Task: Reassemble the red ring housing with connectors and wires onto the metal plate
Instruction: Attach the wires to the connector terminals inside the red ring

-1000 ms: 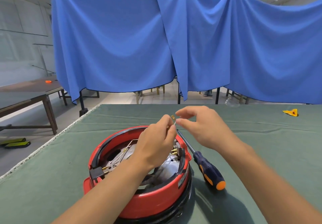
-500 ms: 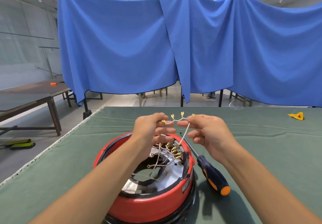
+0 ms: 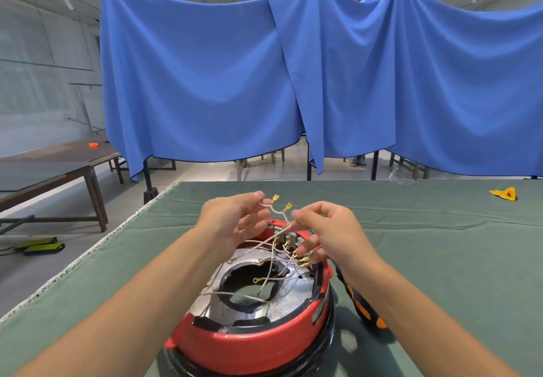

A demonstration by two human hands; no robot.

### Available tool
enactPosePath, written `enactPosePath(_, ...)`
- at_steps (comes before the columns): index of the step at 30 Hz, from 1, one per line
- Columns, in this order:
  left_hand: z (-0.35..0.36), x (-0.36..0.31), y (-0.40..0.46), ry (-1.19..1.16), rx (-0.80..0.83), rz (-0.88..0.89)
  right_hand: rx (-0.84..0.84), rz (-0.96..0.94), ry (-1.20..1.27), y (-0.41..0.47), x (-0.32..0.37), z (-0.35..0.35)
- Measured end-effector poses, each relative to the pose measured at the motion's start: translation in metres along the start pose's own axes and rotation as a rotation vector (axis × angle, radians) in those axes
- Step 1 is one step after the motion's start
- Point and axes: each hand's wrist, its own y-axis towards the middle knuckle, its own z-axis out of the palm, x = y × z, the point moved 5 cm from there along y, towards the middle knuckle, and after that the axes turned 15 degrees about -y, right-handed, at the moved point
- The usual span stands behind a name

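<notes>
Housing [image 3: 249, 344]: red ring, on the green-covered worktop [image 3: 440, 259], near its front edge, seated round a metal plate [image 3: 293, 297] with a large central opening.

Wires [image 3: 273, 259]: white, several, tangled loosely over the plate; brass connectors [image 3: 304, 260] at their ends, some clustered at the housing's far right rim.

Left hand [image 3: 232, 218]: raised above the housing's far edge, fingertips pinching a white wire [image 3: 271, 206] that forks to two brass terminals [image 3: 275, 199].

Right hand [image 3: 329, 230]: level with the left, thumb and forefinger pinching the same wire's lower run; the other fingers curl down among the connectors.

Screwdriver [image 3: 361, 309]: dark handle with orange marks, on the worktop just right of the housing, partly hidden by the right forearm.

Yellow piece [image 3: 504, 194]: far right of worktop.
</notes>
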Motion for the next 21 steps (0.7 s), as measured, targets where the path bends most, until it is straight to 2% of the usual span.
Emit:
enactPosePath(4, -0.006, 0.010, 0.008, 0.342, 0.005, -0.101, -0.129, -0.059, -0.119, 0.005, -0.004, -0.007)
enactPosePath(7, -0.006, 0.016, 0.017, 0.451, 0.015, -0.142, -0.182, -0.067, -0.195, 0.011, -0.010, -0.012)
enactPosePath(14, -0.014, 0.034, 0.027, 0.484, 0.083, -0.312, -0.311, -0.084, -0.385, 0.024, -0.017, -0.019)
enactPosePath(21, -0.018, 0.041, 0.034, 0.417, 0.104, -0.308, -0.242, -0.076, -0.582, 0.045, -0.019, 0.006)
